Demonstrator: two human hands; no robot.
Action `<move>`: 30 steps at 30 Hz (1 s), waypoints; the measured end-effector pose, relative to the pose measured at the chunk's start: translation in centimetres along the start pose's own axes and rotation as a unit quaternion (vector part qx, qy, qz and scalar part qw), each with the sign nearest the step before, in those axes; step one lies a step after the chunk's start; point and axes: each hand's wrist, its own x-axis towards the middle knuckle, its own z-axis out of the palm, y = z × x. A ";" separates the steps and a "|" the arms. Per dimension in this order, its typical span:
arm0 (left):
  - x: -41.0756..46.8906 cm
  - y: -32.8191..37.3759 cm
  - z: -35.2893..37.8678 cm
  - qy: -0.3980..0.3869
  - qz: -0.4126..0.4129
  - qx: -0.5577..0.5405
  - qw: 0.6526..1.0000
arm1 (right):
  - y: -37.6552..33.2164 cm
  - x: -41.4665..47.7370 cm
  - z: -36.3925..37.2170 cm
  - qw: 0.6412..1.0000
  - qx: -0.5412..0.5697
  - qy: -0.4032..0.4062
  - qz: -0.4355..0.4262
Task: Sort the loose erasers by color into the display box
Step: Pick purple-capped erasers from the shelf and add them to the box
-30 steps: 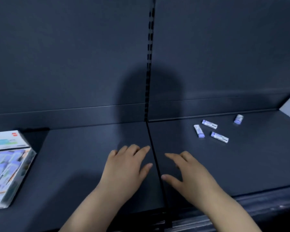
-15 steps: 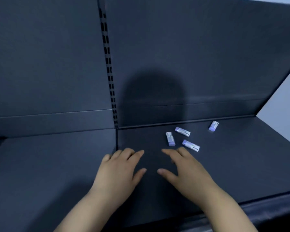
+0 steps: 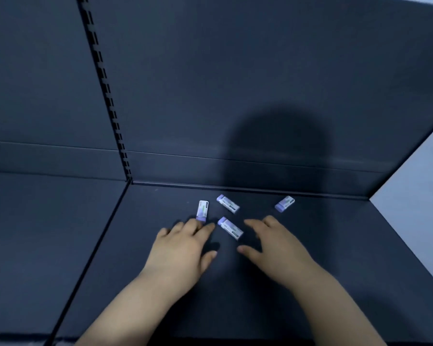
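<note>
Dark shelf point(image 3: 60, 245) w/ matching back panel point(image 3: 235, 71); slotted strip point(image 3: 105, 96) runs down to the floor seam at left. Leftmost eraser point(image 3: 202, 210) lies front-to-back, purple end at the left hand's fingertips point(image 3: 196, 222); can't tell if touching. Left hand point(image 3: 183, 248) is flat, fingers straight, empty. Btwn the hands lies a diagonal eraser point(image 3: 230, 228), approx equally near both, w/ a third eraser point(image 3: 227, 203) just behind. Right hand point(image 3: 275, 248) is spread, empty. Far-right eraser point(image 3: 284, 204) lies ahead of it, slanted. Display box not in view. Pale wall point(image 3: 415, 196) at far right.
</note>
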 end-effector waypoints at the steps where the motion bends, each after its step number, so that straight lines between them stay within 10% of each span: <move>1: 0.2 0.1 0.2 -0.010 -0.010 0.012 1.000 | 0.4 0.3 0.2 1.000 0.004 -0.011 -0.002; 10: 3.5 -1.6 2.5 -0.068 -0.090 -0.061 0.992 | 1.5 3.6 2.7 0.998 0.051 -0.007 -0.037; 30: 4.9 -2.9 4.0 0.104 -0.142 -0.236 0.956 | 2.0 4.0 4.3 0.992 0.062 0.111 -0.024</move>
